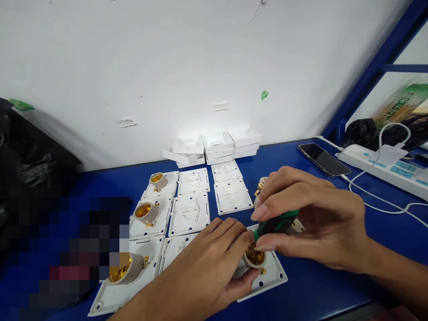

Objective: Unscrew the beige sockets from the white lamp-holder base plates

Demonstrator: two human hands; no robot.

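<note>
My right hand (314, 218) grips the black-and-green handle of a screwdriver (278, 224). The tool points down into a lamp socket (253, 257) with a brass-coloured inside, and its tip is hidden there. Beneath that socket lies a square white base plate (272, 281). My left hand (219, 261) holds the socket, thumb at its near side and index finger at its far side. To the left, similar plates carry sockets, among them a near socket (133, 269), a middle socket (147, 213) and a far socket (158, 180). Bare plates (190, 213) lie between.
White box covers (219, 145) are stacked against the wall. More loose sockets (261, 183) sit partly behind my right hand. A phone (323, 159), a power strip (389, 165) and white cables (384, 205) occupy the right side. At left stands a black plastic bag (31, 156).
</note>
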